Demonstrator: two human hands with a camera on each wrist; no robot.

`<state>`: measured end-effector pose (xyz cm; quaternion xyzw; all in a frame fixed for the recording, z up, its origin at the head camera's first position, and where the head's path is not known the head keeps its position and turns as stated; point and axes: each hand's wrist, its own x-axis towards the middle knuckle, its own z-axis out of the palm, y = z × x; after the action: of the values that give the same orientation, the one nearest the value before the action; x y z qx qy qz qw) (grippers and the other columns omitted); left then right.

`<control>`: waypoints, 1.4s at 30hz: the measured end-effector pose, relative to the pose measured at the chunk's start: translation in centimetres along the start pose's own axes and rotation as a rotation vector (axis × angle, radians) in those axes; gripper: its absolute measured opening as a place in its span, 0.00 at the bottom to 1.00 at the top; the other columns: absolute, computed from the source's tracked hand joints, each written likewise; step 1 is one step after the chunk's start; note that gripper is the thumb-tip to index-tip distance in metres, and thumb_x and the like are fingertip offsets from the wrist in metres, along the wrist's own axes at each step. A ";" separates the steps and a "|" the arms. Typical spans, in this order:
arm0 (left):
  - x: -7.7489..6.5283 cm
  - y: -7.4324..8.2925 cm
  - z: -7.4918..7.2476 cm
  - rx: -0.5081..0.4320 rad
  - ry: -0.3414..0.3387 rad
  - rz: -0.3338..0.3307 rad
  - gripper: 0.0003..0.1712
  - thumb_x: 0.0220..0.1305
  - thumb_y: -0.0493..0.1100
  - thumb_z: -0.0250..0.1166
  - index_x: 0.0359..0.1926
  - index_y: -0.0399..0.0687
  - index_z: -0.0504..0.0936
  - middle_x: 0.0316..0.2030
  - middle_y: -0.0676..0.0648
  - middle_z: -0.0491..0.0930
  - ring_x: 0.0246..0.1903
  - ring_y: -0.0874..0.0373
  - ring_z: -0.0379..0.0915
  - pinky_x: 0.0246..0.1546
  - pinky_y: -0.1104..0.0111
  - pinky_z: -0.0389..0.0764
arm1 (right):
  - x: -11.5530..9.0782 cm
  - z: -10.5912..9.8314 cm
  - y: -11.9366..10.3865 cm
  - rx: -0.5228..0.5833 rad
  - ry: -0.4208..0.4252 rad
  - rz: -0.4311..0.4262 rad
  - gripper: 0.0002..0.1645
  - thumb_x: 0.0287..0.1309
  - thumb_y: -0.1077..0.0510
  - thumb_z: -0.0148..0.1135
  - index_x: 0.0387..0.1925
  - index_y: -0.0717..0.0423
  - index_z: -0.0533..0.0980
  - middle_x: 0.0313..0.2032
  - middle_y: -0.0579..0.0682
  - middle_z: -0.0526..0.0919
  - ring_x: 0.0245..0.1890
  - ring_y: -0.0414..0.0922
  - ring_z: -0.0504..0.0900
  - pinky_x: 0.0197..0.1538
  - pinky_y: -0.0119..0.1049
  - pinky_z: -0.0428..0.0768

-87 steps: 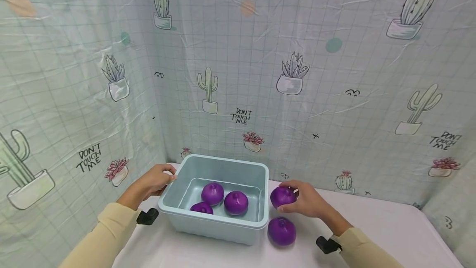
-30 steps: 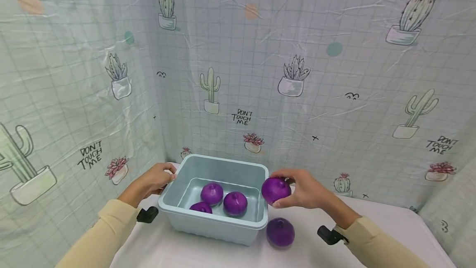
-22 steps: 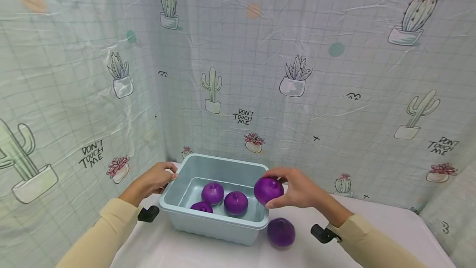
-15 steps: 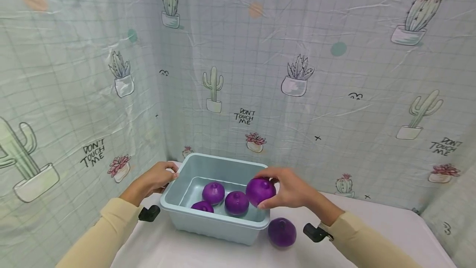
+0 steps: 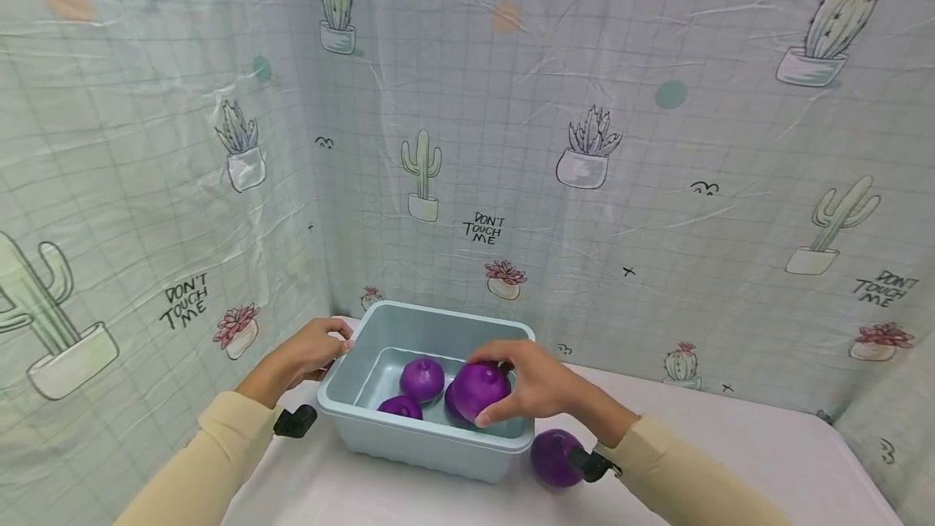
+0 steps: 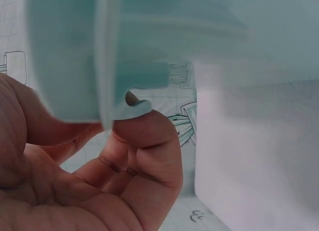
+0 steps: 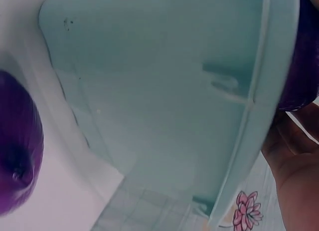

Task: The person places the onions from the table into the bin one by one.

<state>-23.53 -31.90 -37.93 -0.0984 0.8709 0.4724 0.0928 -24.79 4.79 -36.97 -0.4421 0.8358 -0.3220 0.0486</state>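
Observation:
A pale blue plastic bin (image 5: 431, 435) stands on the white table. My left hand (image 5: 310, 350) grips its left rim; the left wrist view shows the thumb and curled fingers (image 6: 154, 151) pinching the bin's edge (image 6: 75, 91). My right hand (image 5: 536, 382) holds a smooth purple onion (image 5: 480, 390) inside the bin's outline, thumb in front and fingers behind. In the bin lie an onion (image 5: 422, 380) at the back and another (image 5: 400, 407) near the front wall. A third is mostly hidden behind the held one.
One more purple onion (image 5: 551, 457) sits on the table (image 5: 701, 445) right of the bin, partly covered by the right wrist's black camera (image 5: 593, 465). A cactus-print curtain (image 5: 467, 104) stands behind and at the sides, close to the bin's back.
My right hand has lifted the onion from the table beside the bin, carried it left over the right rim, and lowered it slightly. My left hand keeps its grip on the bin.

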 end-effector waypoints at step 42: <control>-0.3 -0.1 0.1 0.000 0.015 0.012 0.13 0.76 0.37 0.55 0.56 0.38 0.75 0.49 0.36 0.79 0.39 0.49 0.80 0.35 0.62 0.83 | 4.0 4.6 -0.9 -0.348 -0.218 0.010 0.39 0.56 0.44 0.76 0.68 0.48 0.77 0.64 0.45 0.82 0.63 0.42 0.81 0.65 0.37 0.79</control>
<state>-23.25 -31.80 -38.01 -0.0968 0.8722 0.4721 0.0833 -24.88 -0.98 -39.21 -0.4719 0.8707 -0.1230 0.0631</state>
